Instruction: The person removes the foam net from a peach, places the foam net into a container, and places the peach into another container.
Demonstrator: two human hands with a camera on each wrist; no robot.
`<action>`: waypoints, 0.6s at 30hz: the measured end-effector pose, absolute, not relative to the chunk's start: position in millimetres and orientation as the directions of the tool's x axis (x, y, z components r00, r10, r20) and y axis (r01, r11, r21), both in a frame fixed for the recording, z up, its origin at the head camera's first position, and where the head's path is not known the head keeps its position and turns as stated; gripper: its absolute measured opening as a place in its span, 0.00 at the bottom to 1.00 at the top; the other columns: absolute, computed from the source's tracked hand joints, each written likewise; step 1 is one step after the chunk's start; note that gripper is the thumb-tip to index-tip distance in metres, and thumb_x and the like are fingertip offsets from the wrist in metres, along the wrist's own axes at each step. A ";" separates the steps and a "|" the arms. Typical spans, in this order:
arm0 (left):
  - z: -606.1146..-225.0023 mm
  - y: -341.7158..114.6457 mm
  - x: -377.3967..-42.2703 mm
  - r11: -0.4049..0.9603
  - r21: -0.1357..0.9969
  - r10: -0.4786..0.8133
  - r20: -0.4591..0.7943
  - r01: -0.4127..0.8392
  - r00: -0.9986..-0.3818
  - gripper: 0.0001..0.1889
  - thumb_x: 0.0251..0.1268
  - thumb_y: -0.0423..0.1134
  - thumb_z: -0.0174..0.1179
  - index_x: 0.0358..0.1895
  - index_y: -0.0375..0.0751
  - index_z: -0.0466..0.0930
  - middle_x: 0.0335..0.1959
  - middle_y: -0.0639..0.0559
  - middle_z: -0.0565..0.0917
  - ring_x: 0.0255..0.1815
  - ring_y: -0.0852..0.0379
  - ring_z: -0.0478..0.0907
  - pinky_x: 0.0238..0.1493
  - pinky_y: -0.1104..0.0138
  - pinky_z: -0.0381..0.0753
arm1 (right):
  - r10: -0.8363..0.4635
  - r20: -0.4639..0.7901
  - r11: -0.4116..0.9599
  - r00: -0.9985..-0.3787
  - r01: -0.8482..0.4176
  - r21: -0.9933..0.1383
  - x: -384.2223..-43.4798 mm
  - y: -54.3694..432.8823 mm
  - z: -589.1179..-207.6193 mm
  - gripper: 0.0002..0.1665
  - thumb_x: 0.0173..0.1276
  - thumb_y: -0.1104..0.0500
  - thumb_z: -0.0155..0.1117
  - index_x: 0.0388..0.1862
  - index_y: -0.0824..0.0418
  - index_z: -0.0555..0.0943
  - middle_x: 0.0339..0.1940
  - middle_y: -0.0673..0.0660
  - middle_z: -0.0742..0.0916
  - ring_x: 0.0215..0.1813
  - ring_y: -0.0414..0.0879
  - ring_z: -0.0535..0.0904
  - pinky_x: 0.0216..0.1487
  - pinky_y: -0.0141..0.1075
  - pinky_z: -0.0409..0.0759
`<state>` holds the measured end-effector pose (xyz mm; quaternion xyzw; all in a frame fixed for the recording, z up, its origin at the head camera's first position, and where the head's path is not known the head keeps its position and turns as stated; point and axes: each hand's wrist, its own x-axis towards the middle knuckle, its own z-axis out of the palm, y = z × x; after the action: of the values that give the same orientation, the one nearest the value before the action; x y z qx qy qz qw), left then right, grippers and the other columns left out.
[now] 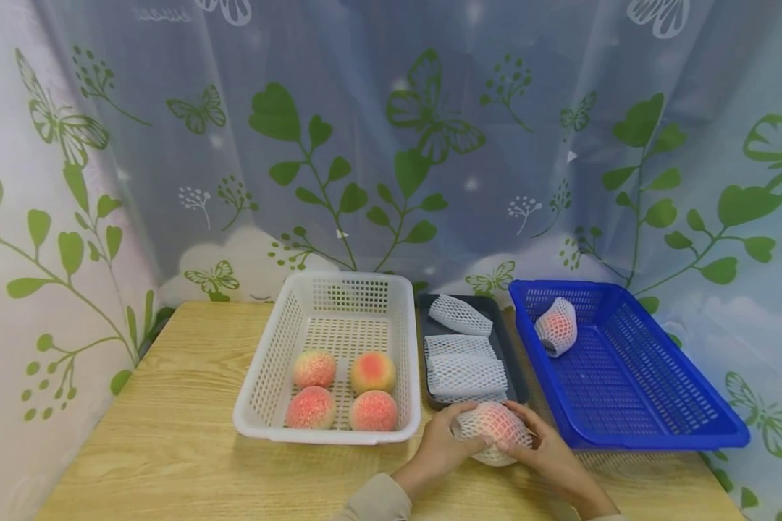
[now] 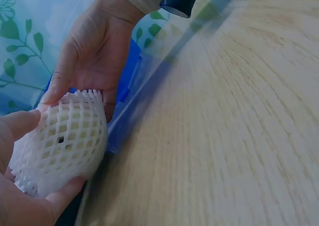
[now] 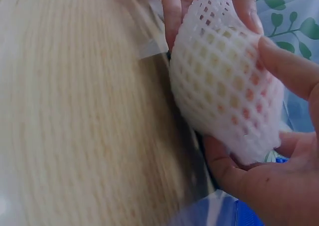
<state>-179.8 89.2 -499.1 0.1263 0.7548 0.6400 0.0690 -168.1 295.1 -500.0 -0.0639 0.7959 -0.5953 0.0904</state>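
Observation:
A pink and yellow peach in a white foam net sleeve [image 1: 495, 423] is held between both hands near the front of the table. My left hand [image 1: 442, 443] grips its left side, thumb across the front. Opposite it, my right hand [image 1: 547, 450] curls its fingers and thumb round the right side. The white mesh [image 2: 72, 131] wraps the fruit in the left wrist view. From the right wrist, yellow and pink skin shows through the stretched net [image 3: 224, 81], whose toothed end stands past the fruit.
Several bare peaches [image 1: 316, 408] lie in a white basket [image 1: 247, 391] on the left. Flat foam nets [image 1: 465, 373] rest on a dark tray [image 1: 518, 387] behind the hands. On the right, a blue basket [image 1: 632, 391] contains one netted peach [image 1: 558, 327]. A patterned curtain [image 1: 378, 145] hangs behind.

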 end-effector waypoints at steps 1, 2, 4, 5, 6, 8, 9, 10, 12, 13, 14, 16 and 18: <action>-497.4 88.8 -179.6 0.137 0.986 0.279 0.054 0.096 -0.959 0.29 0.53 0.41 0.71 0.61 0.41 0.76 0.60 0.45 0.77 0.60 0.49 0.72 0.60 0.59 0.73 | -0.209 -0.070 0.266 -0.975 0.013 -0.964 -167.4 294.9 -498.4 0.42 0.65 0.63 0.64 0.74 0.66 0.56 0.69 0.72 0.65 0.54 0.34 0.74 0.50 0.30 0.77; -495.6 88.4 -179.5 0.122 0.988 0.280 0.058 0.096 -0.958 0.29 0.53 0.41 0.71 0.61 0.41 0.76 0.60 0.45 0.77 0.59 0.49 0.72 0.59 0.59 0.73 | -0.205 -0.071 0.248 -0.976 0.018 -0.969 -166.8 294.5 -496.4 0.42 0.65 0.64 0.63 0.74 0.67 0.55 0.69 0.72 0.65 0.54 0.34 0.74 0.50 0.29 0.77; -491.9 88.2 -179.7 0.090 0.991 0.281 0.074 0.103 -0.957 0.28 0.53 0.40 0.70 0.60 0.41 0.76 0.60 0.45 0.77 0.59 0.49 0.73 0.59 0.61 0.73 | -0.207 -0.058 0.208 -0.977 0.014 -0.978 -165.8 294.3 -491.9 0.42 0.66 0.65 0.62 0.74 0.68 0.54 0.68 0.73 0.65 0.54 0.35 0.75 0.50 0.30 0.78; -489.6 88.3 -179.8 0.079 0.991 0.281 0.084 0.110 -0.956 0.28 0.53 0.40 0.70 0.60 0.41 0.76 0.60 0.45 0.77 0.58 0.50 0.73 0.58 0.63 0.74 | -0.205 -0.051 0.189 -0.978 0.012 -0.982 -165.4 294.2 -489.2 0.41 0.66 0.65 0.61 0.74 0.67 0.54 0.68 0.71 0.67 0.54 0.35 0.75 0.51 0.30 0.78; -487.1 88.4 -179.7 0.072 0.991 0.280 0.091 0.116 -0.956 0.28 0.53 0.40 0.70 0.60 0.42 0.76 0.59 0.46 0.77 0.58 0.51 0.73 0.57 0.64 0.74 | -0.211 -0.034 0.175 -0.977 -0.003 -0.985 -165.1 294.3 -486.6 0.41 0.67 0.66 0.61 0.74 0.68 0.54 0.67 0.69 0.68 0.54 0.36 0.76 0.51 0.30 0.78; -481.8 88.2 -179.6 0.057 0.990 0.284 0.107 0.128 -0.953 0.28 0.53 0.39 0.70 0.60 0.42 0.76 0.60 0.46 0.77 0.57 0.52 0.74 0.55 0.67 0.75 | -0.223 -0.014 0.154 -0.975 -0.021 -0.988 -164.3 294.7 -480.8 0.40 0.66 0.67 0.61 0.74 0.68 0.55 0.64 0.63 0.71 0.55 0.38 0.76 0.51 0.32 0.79; -479.2 88.0 -179.3 0.052 0.990 0.283 0.111 0.131 -0.953 0.28 0.53 0.40 0.70 0.60 0.42 0.76 0.60 0.47 0.77 0.58 0.52 0.73 0.54 0.68 0.74 | -0.234 -0.001 0.145 -0.972 -0.033 -0.989 -164.2 295.1 -477.9 0.40 0.66 0.67 0.61 0.73 0.68 0.55 0.63 0.60 0.73 0.55 0.39 0.77 0.51 0.33 0.79; -476.3 87.7 -179.0 0.043 0.990 0.284 0.117 0.135 -0.952 0.28 0.53 0.40 0.70 0.60 0.42 0.77 0.60 0.47 0.77 0.58 0.52 0.73 0.53 0.69 0.75 | -0.239 0.009 0.137 -0.971 -0.043 -0.990 -164.0 295.4 -474.9 0.39 0.66 0.67 0.60 0.73 0.68 0.55 0.61 0.57 0.74 0.55 0.39 0.77 0.51 0.34 0.80; -471.6 87.0 -179.0 0.019 0.990 0.293 0.131 0.142 -0.947 0.28 0.54 0.40 0.69 0.60 0.42 0.76 0.61 0.46 0.76 0.57 0.53 0.74 0.51 0.70 0.76 | -0.251 0.029 0.126 -0.967 -0.063 -0.990 -164.4 295.9 -469.5 0.38 0.66 0.68 0.60 0.72 0.68 0.56 0.59 0.53 0.75 0.54 0.40 0.77 0.51 0.34 0.80; -469.4 86.6 -179.2 0.003 0.989 0.297 0.142 0.150 -0.944 0.27 0.54 0.39 0.69 0.60 0.41 0.76 0.61 0.46 0.76 0.56 0.53 0.75 0.51 0.71 0.77 | -0.256 0.033 0.119 -0.966 -0.066 -0.991 -164.9 296.1 -467.2 0.38 0.66 0.68 0.60 0.71 0.68 0.56 0.58 0.52 0.75 0.54 0.40 0.77 0.50 0.35 0.80; -467.3 86.1 -179.4 -0.007 0.987 0.298 0.158 0.163 -0.941 0.27 0.54 0.39 0.69 0.60 0.41 0.76 0.61 0.45 0.76 0.56 0.54 0.76 0.51 0.71 0.77 | -0.261 0.043 0.110 -0.965 -0.074 -0.991 -165.6 296.0 -465.0 0.37 0.66 0.68 0.60 0.70 0.68 0.57 0.57 0.52 0.76 0.54 0.40 0.77 0.50 0.35 0.80; -463.8 84.8 -180.2 -0.039 0.982 0.307 0.185 0.182 -0.933 0.27 0.55 0.37 0.69 0.60 0.39 0.76 0.60 0.43 0.77 0.53 0.57 0.77 0.49 0.73 0.77 | -0.280 0.064 0.084 -0.958 -0.091 -0.992 -167.4 295.8 -461.8 0.35 0.66 0.69 0.60 0.69 0.68 0.57 0.57 0.53 0.75 0.53 0.41 0.77 0.50 0.35 0.81; -460.4 83.4 -180.3 -0.065 0.979 0.312 0.206 0.195 -0.928 0.26 0.55 0.35 0.69 0.60 0.38 0.76 0.59 0.42 0.77 0.51 0.58 0.78 0.49 0.73 0.77 | -0.303 0.083 0.047 -0.949 -0.102 -0.994 -169.2 295.6 -459.4 0.35 0.65 0.71 0.59 0.68 0.68 0.56 0.57 0.53 0.75 0.53 0.41 0.77 0.50 0.36 0.81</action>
<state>-180.3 83.4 -460.4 0.1858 0.6825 0.7056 0.0413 -169.2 295.6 -459.4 -0.1408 0.7195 -0.6759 0.0746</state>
